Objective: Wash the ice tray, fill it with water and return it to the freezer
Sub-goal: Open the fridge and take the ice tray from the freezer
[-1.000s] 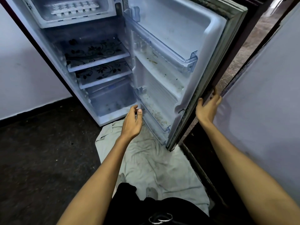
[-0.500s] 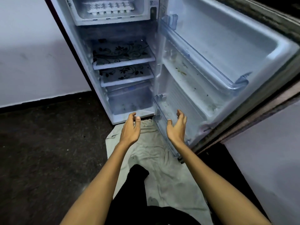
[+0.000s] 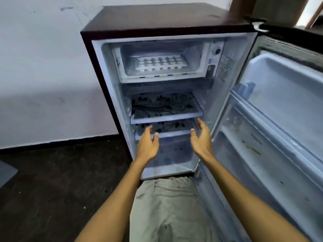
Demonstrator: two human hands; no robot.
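Note:
A white ice tray (image 3: 161, 64) lies flat inside the freezer compartment (image 3: 199, 58) at the top of a small dark-red fridge (image 3: 157, 20) whose door (image 3: 283, 109) stands wide open to the right. My left hand (image 3: 148, 145) and my right hand (image 3: 201, 138) are raised side by side in front of the lower shelves, palms facing each other. Both have relaxed, straight fingers and hold nothing. They are well below the tray and touch nothing.
Two glass shelves with a black flower pattern (image 3: 164, 106) sit under the freezer, above a clear drawer (image 3: 171, 152). A grey cloth (image 3: 167, 206) lies on the dark floor (image 3: 52, 189) before the fridge. A white wall (image 3: 43, 75) stands left.
My right hand let go of the door edge and came beside the left. Both hands rose in front of the shelves as my view lifted to take in the whole fridge.

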